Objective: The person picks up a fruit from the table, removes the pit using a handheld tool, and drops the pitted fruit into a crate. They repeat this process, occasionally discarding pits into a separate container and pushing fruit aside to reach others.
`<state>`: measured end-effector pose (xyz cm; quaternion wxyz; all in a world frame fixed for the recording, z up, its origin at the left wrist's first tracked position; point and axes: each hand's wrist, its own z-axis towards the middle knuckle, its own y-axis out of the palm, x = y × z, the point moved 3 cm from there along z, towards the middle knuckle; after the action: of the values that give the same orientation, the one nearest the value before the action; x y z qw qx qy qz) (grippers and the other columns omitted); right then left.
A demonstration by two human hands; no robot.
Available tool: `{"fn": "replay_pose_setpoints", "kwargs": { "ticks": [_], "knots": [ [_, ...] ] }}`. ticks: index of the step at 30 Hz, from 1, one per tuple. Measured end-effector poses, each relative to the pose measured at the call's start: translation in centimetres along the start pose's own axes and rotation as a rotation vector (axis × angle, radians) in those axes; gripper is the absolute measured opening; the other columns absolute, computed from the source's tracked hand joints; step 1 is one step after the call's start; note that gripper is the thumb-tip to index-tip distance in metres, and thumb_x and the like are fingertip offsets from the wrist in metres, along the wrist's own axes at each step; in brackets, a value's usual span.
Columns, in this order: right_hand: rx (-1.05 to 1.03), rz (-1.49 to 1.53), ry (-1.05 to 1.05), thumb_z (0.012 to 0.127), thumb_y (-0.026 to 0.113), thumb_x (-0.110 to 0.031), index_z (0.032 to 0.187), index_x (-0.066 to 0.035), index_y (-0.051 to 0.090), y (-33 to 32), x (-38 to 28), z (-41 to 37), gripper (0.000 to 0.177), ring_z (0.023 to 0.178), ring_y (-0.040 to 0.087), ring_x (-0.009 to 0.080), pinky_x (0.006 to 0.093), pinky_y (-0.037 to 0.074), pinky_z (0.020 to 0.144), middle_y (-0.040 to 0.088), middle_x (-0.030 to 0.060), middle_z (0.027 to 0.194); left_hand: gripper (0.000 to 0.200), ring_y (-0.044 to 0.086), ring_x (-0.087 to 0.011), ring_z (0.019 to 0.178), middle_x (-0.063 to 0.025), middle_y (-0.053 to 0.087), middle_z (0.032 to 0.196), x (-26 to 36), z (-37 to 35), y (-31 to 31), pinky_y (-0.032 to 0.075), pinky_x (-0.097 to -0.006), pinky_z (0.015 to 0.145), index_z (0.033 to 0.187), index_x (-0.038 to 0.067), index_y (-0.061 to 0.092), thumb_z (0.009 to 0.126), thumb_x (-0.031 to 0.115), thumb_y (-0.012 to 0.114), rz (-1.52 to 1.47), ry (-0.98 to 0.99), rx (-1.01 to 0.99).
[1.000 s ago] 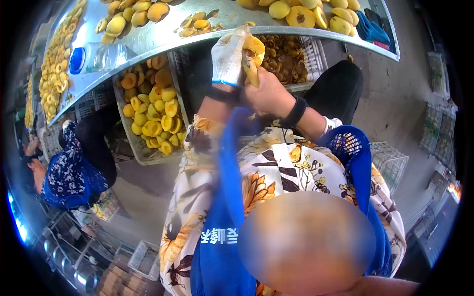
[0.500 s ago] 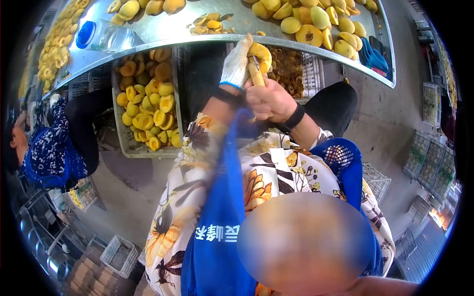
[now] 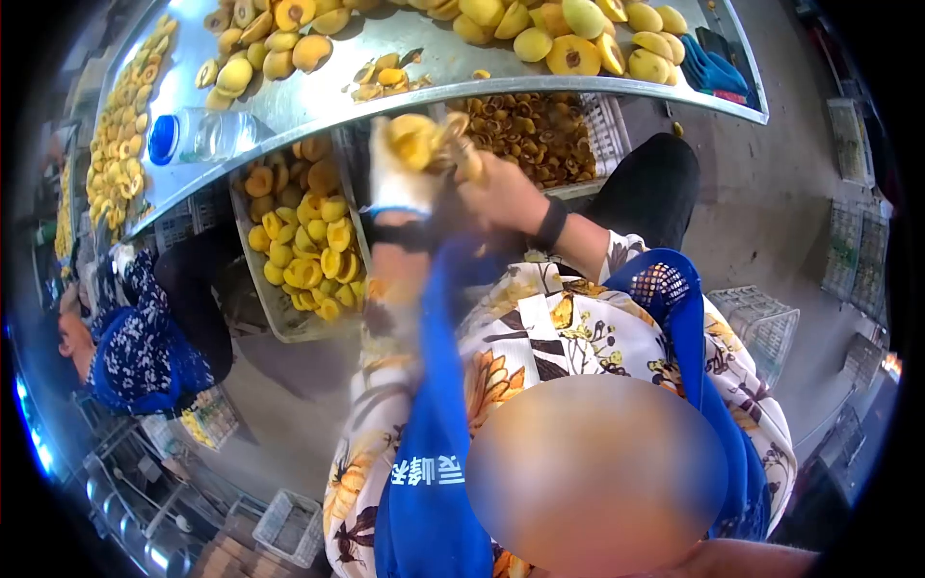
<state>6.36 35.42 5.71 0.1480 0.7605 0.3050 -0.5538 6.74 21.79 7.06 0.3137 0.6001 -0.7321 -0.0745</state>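
My left hand [image 3: 393,173], in a white glove with a blue cuff, is closed around a yellow peach half [image 3: 412,142] and smeared by motion. Close beside it, my bare right hand [image 3: 506,196] grips a short wooden-handled knife [image 3: 469,164]. A brown, blurred piece [image 3: 454,128] shows at the knife's tip, by the peach half. Both hands are just below the front edge of the metal table [image 3: 318,123]. Under the left hand's side stands a crate [image 3: 289,329] of yellow peach halves [image 3: 313,252]. Beyond the right hand is a white crate [image 3: 607,135] of brown pits and scraps [image 3: 540,135].
On the table lie piles of peaches [image 3: 573,56], a small heap of scraps [image 3: 385,77], a clear bottle with a blue cap [image 3: 207,135] and a blue cloth [image 3: 711,69]. A co-worker [image 3: 145,347] sits at the left. Crates [image 3: 756,323] stand on the floor at the right.
My left hand has moved left and down with the peach half, towards the crate of halves. My right hand and the knife have shifted slightly left, apart from the fruit. The view has turned a little.
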Motion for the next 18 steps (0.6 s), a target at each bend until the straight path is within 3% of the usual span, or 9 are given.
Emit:
{"fn": "replay_pose_setpoints", "kwargs": {
  "ticks": [4,5,6,8,9,10,12,14,18],
  "knots": [
    [0.007,0.093,0.137,0.079,0.06,-0.017,0.097,-0.002,0.051,-3.2,3.2,1.2,0.026,0.054,0.061,0.0207,0.0326,0.049,0.051,0.061,0.0141,0.068,0.049,0.056,-0.0226,0.065,-0.0073,0.06,0.077,8.1,1.2,-7.8,0.046,-0.0294,0.06,0.089,0.008,0.058,0.083,0.057,0.051,0.241,0.336,-0.316],
    [0.135,-0.408,-0.017,0.079,0.06,-0.023,0.096,0.002,0.049,-4.2,3.4,1.3,0.031,0.062,0.062,0.0327,0.0383,0.05,0.059,0.06,0.0208,0.07,0.048,0.058,-0.0222,0.069,-0.0086,0.061,0.08,9.7,0.5,-9.3,0.048,-0.0309,0.063,0.092,0.006,0.059,0.083,0.053,0.055,0.226,0.484,-0.14],
    [0.133,-0.478,-0.006,0.078,0.06,-0.024,0.095,0.002,0.049,-4.7,4.1,1.1,0.033,0.066,0.061,0.0353,0.0397,0.05,0.062,0.06,0.0224,0.071,0.047,0.059,-0.0218,0.073,-0.0099,0.063,0.083,11.1,-0.5,-10.8,0.05,-0.0323,0.066,0.096,0.004,0.06,0.083,0.049,0.059,0.212,0.629,0.036],
    [0.132,-0.619,0.014,0.078,0.06,-0.027,0.094,0.004,0.048,-5.6,5.1,0.9,0.036,0.073,0.06,0.0405,0.0425,0.049,0.067,0.059,0.0256,0.073,0.049,0.059,-0.0234,0.081,-0.01,0.063,0.084,14.9,-0.6,-14.5,0.047,-0.033,0.076,0.109,0.001,0.061,0.08,0.041,0.064,1.22,0.943,0.564],
    [0.211,-0.674,-0.102,0.079,0.06,-0.025,0.092,0.003,0.048,-5.7,5.1,0.9,0.034,0.064,0.062,0.0362,0.0412,0.05,0.061,0.06,0.0233,0.068,0.045,0.059,-0.023,0.082,-0.0112,0.064,0.091,14.9,-0.9,-14.0,0.047,-0.0332,0.078,0.102,0.003,0.064,0.079,0.042,0.065,1.237,1.08,0.475],
    [0.183,-0.58,-0.059,0.079,0.06,-0.025,0.093,0.004,0.047,-6.0,5.5,1.2,0.034,0.061,0.061,0.0352,0.0404,0.05,0.058,0.059,0.0227,0.067,0.044,0.059,-0.0238,0.088,-0.0136,0.064,0.099,15.1,-0.7,-12.9,0.046,-0.0331,0.082,0.105,0.004,0.064,0.078,0.039,0.067,1.434,1.193,0.51],
    [0.114,-0.393,0.038,0.08,0.06,-0.024,0.094,0.004,0.047,-6.4,5.1,0.6,0.033,0.053,0.06,0.0332,0.0389,0.049,0.053,0.059,0.0215,0.063,0.041,0.059,-0.0256,0.091,-0.015,0.064,0.1,11.6,-1.3,-6.3,0.045,-0.0334,0.084,0.105,0.006,0.064,0.079,0.037,0.065,1.465,1.355,0.235],
    [0.135,-0.379,0.05,0.082,0.059,-0.023,0.095,0.004,0.047,-6.5,3.8,0.2,0.032,0.045,0.059,0.0256,0.0353,0.047,0.046,0.058,0.0169,0.059,0.038,0.059,-0.0275,0.096,-0.0139,0.063,0.103,7.1,-0.1,0.6,0.045,-0.0344,0.084,0.107,0.011,0.063,0.08,0.037,0.062,1.595,1.2,0.051],
    [0.226,-0.391,-0.139,0.082,0.06,-0.021,0.095,0.002,0.047,-7.6,2.7,-1.1,0.029,0.045,0.057,0.0183,0.0319,0.045,0.043,0.059,0.0122,0.061,0.039,0.06,-0.0336,0.094,-0.0165,0.063,0.097,-1.9,2.2,12.8,0.048,-0.0438,0.079,0.114,0.022,0.054,0.079,0.039,0.058,2.143,1.296,-0.386]
  ]
}}
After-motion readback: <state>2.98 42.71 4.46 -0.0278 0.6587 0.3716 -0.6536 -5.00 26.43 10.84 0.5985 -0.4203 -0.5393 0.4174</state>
